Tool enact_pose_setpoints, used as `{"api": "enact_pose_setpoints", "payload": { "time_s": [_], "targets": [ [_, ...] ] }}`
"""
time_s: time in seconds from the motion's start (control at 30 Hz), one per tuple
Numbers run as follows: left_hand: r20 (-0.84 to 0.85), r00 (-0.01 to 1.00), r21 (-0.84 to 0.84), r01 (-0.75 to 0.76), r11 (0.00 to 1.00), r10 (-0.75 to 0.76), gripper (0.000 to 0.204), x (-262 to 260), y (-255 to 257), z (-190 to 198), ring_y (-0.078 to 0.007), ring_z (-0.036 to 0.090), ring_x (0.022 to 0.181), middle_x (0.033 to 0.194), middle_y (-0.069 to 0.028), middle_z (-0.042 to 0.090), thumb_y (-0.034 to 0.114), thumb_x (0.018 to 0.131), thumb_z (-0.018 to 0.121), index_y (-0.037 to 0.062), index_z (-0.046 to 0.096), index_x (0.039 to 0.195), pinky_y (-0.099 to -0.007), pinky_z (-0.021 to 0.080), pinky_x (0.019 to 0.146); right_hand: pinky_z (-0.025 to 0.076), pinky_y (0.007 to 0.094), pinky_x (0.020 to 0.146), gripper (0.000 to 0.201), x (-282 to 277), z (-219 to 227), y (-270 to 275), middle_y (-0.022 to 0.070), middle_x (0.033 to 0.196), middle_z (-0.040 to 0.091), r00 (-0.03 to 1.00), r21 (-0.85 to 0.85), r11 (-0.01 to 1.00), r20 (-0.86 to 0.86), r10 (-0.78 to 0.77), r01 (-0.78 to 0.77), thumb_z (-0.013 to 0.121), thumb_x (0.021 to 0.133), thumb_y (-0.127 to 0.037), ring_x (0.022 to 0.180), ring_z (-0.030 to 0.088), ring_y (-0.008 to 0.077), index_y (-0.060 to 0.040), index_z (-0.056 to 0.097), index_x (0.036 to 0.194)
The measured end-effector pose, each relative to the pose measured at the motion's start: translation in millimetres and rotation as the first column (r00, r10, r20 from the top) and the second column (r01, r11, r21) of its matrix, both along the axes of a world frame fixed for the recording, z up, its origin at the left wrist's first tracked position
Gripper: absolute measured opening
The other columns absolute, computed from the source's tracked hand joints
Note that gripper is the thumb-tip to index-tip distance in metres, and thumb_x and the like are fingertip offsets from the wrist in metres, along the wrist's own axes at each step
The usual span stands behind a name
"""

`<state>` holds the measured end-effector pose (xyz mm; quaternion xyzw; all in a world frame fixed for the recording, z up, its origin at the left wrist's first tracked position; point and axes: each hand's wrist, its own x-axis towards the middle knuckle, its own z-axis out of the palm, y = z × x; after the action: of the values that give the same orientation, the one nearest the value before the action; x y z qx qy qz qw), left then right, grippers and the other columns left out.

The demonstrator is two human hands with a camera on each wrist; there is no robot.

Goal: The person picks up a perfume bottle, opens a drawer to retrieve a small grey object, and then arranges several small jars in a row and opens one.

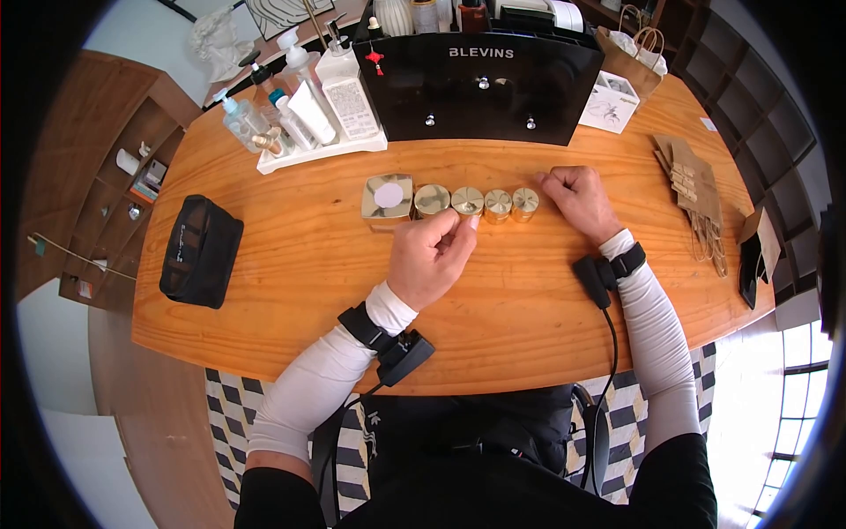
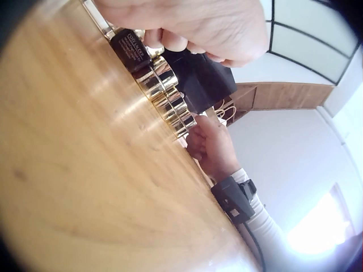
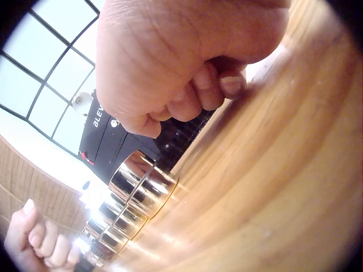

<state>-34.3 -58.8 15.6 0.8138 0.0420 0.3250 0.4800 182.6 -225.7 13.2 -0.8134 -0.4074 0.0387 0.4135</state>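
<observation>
Side by side on the table stand a square gold-topped box [image 1: 377,210] and several round gold-lidded jars [image 1: 525,204], the lids smaller toward the right. My left hand [image 1: 430,258] is in front of the row, fingers curled, thumb and fingertips near the third item; contact is unclear. In the left wrist view, a dark labelled jar [image 2: 130,50] lies just beyond that hand [image 2: 198,25]. Right of the row, my right hand [image 1: 582,201] rests on the table with fingers curled, a small gap from the last jar. Neither hand visibly holds anything.
A black organizer [image 1: 480,97] stands behind the row, a white tray [image 1: 326,153] of bottles at its left, and a white box [image 1: 608,104] at its right. A black pouch [image 1: 201,251] lies left; paper bags [image 1: 692,181] lie right. Cables run from both wrists.
</observation>
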Motion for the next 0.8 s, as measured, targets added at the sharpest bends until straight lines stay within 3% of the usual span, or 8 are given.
{"api": "enact_pose_setpoints", "payload": {
  "time_s": [0.23, 0.6, 0.8],
  "targets": [
    [-0.015, 0.999, -0.035, 0.028, 0.999, -0.029, 0.011, 2.8, -1.0, -1.1, -0.0005, 0.032, 0.052, 0.057, 0.0074, 0.042, 0.006, 0.099, 0.064, 0.0022, 0.060, 0.090, -0.0228, 0.025, 0.049, 0.038, 0.0396, 0.050, 0.038, 1.1, -1.0, 0.1, 0.0183, 0.054, 0.039, 1.000, -0.012, 1.000, -0.017, -0.018, 0.018, 0.068, 0.094, -0.022, 0.049, 0.032, 0.0209, 0.0066, 0.060, 0.071],
    [-0.009, 1.000, -0.050, 0.018, 0.999, -0.019, 0.001, 1.7, -0.2, 0.1, -0.0002, 0.032, 0.052, 0.057, 0.0073, 0.043, 0.001, 0.098, 0.061, 0.0014, 0.062, 0.098, -0.0222, 0.026, 0.049, 0.037, 0.0396, 0.049, 0.040, 0.4, -0.8, 0.2, 0.0183, 0.054, 0.039, 1.000, -0.011, 1.000, 0.007, -0.022, 0.022, 0.068, 0.094, -0.024, 0.050, 0.031, 0.0201, 0.0062, 0.060, 0.070],
    [0.008, 0.999, -0.061, 0.034, 0.998, -0.033, 0.009, 1.3, 2.0, -2.8, 0.0000, 0.031, 0.053, 0.057, 0.0072, 0.042, -0.004, 0.096, 0.060, 0.0025, 0.055, 0.100, -0.0216, 0.026, 0.049, 0.037, 0.0396, 0.049, 0.041, 0.0, -0.4, 0.7, 0.0181, 0.054, 0.038, 1.000, -0.003, 1.000, 0.010, -0.017, 0.017, 0.068, 0.094, -0.023, 0.050, 0.030, 0.0201, 0.0065, 0.058, 0.068]
  ]
}}
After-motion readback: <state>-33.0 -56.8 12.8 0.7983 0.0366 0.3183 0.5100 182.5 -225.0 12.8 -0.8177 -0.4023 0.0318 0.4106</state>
